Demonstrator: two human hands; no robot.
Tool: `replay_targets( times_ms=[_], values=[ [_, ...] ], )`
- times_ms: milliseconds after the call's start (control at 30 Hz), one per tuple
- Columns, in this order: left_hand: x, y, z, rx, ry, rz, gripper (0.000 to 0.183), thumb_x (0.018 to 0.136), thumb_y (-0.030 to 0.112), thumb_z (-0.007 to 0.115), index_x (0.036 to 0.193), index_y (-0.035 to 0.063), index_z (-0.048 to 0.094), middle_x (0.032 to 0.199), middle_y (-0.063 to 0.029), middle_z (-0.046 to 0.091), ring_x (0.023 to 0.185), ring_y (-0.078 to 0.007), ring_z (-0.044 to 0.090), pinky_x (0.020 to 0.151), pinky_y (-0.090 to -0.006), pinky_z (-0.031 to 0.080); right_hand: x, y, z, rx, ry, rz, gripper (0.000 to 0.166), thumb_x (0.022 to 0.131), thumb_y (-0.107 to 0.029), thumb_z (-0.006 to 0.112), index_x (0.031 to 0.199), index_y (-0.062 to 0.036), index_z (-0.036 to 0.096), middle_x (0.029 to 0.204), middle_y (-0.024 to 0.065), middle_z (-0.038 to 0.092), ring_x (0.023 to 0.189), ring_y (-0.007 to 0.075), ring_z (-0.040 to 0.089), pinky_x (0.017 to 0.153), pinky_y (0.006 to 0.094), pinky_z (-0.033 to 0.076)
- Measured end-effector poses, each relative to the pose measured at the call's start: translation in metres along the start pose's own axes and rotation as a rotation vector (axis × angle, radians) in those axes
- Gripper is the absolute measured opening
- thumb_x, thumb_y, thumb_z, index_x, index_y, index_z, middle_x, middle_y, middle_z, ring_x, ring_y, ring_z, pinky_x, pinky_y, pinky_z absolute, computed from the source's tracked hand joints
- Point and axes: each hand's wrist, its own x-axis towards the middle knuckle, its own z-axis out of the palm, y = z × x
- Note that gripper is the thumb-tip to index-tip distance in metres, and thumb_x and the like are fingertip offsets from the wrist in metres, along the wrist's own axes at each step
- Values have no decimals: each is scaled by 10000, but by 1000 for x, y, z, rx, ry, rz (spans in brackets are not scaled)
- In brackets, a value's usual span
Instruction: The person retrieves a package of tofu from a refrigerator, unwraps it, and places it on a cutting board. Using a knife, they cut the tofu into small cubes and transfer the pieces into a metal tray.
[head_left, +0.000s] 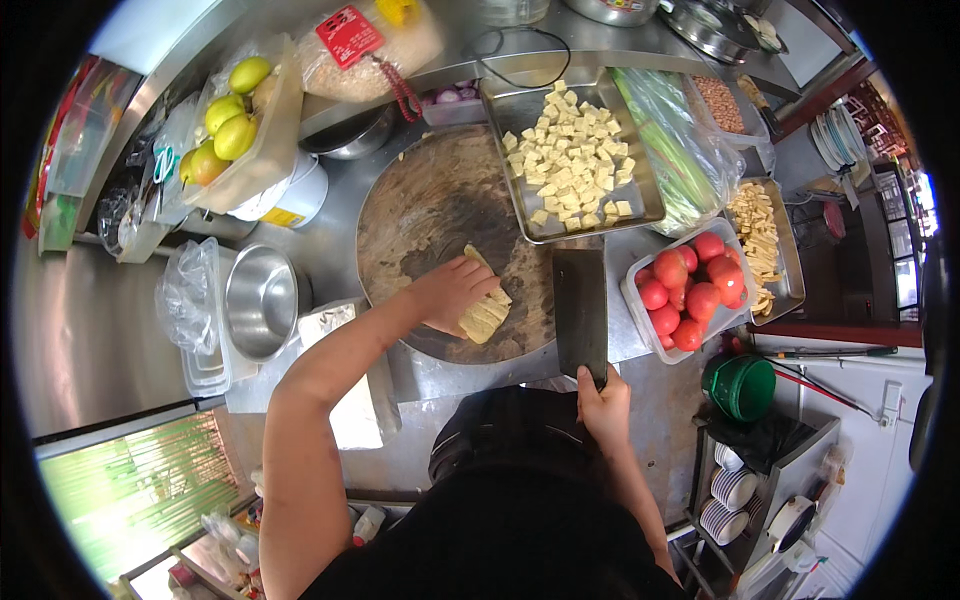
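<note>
My left hand rests over a pale yellow block of what looks like firm tofu, its fingers curled across the top. The block shows cut lines and lies on a round wooden chopping block. In my right hand is the handle of a Chinese cleaver, its broad dark blade at the chopping block's right edge, apart from the tofu. Small tofu cubes lie in a steel tray whose near edge overlaps the chopping block.
Right of the cleaver is a plastic tub of tomatoes, beside a tray of cut yellow strips. Bagged green stalks lie behind. At left are a steel pot, a bin of green-yellow fruit and a white box.
</note>
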Motion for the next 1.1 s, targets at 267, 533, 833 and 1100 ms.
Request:
replay_targets(
  times_ms=[267,533,833,1100],
  values=[
    [-4,9,7,162,94,1,687,648,469,799,1144,59,558,1108,-92,554,1135,-285,536,1103,-411,334,23,1,6,-140,-98,-45,232,966,-202,640,939,28,634,587,95,608,477,156,591,486,337,454],
    [-19,58,28,6,160,-924,846,702,577,782,1250,-4,502,1126,-131,519,1109,-298,544,973,-427,472,26,-13,14,-280,-120,-184,240,946,-203,648,931,35,625,676,219,655,609,376,671,548,414,496],
    [-36,74,43,-133,599,-929,939,696,488,834,1378,-1,413,1369,-178,465,1258,-385,451,1067,-467,394,35,-46,41,-635,-259,-385,299,946,-272,629,887,18,589,650,240,627,647,452,643,585,524,504],
    [-38,77,70,-223,844,-802,411,807,206,755,1149,41,597,1277,-158,541,1178,-384,505,983,-474,441,57,-59,71,-841,-311,-463,277,952,-274,600,903,-1,584,655,236,631,647,448,646,589,536,505]
  ],
)
